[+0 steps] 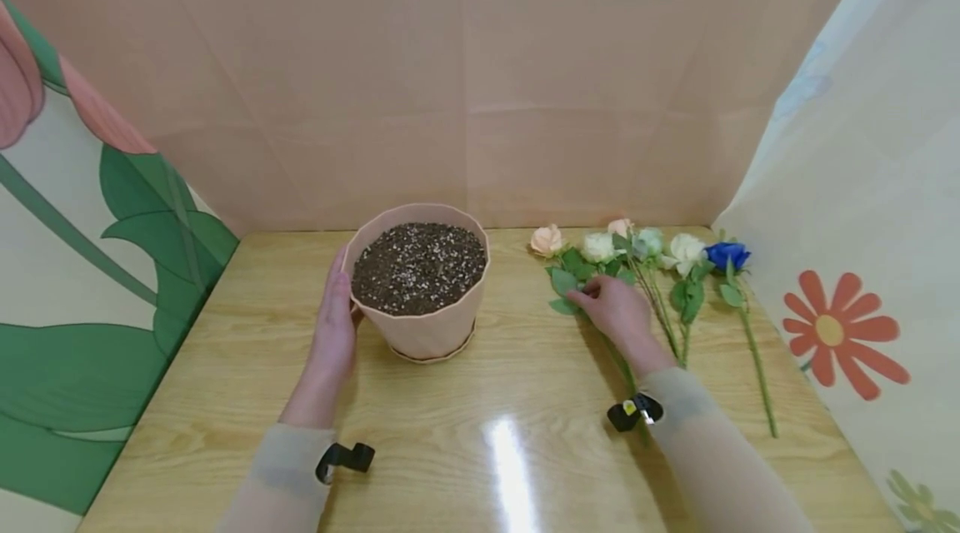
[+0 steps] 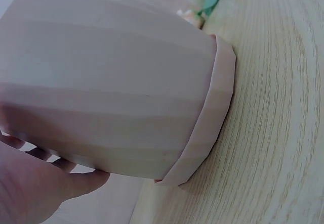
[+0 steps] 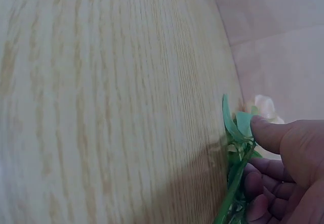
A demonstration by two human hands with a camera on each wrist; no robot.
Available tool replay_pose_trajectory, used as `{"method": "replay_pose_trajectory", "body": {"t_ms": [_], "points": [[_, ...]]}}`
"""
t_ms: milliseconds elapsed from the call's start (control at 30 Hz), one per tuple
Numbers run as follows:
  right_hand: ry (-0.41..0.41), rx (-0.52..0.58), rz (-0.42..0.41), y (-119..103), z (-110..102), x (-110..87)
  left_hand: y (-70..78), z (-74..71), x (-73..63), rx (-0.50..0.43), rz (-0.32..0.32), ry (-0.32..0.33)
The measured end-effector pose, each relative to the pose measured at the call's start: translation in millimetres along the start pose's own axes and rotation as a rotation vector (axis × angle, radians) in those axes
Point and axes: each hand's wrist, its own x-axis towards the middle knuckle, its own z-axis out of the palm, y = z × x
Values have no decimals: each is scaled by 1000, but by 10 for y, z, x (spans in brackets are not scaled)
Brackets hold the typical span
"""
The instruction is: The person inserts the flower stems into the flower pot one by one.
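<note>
A pink faceted flowerpot [image 1: 427, 335], filled with dark soil [image 1: 420, 266] flecked with white, stands upright on its saucer [image 2: 215, 107]. My left hand [image 1: 336, 325] rests against the pot's left wall, its fingers laid along the side. To the right, my right hand [image 1: 618, 315] pinches a leafy green rose stem [image 3: 237, 183] between thumb and fingers, just below its leaves [image 1: 564, 281]. I cannot tell which bloom belongs to that stem. Near the hand lie a peach rose [image 1: 547, 240] and a white rose [image 1: 598, 247].
Beside these on the wooden table [image 1: 450, 441] lie another peach rose [image 1: 620, 226], a pale green rose [image 1: 647, 242], a second white rose [image 1: 686, 253] and a blue rose [image 1: 727, 255], stems toward me. A plain pink cloth [image 1: 465, 100] hangs behind; flower-patterned sheets flank the table.
</note>
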Motion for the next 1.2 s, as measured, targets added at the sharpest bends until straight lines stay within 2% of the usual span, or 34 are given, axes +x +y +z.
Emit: {"method": "replay_pose_trajectory", "body": {"t_ms": [567,933,1200], "points": [[-20,35,41,3,57,38,-28,19,-5,-33,31,15],[-3,117,52,-11,42,32,-10,10,3,-38,53,8],[6,230,61,-37,-32,4,-12,33,9,-39,44,17]]}}
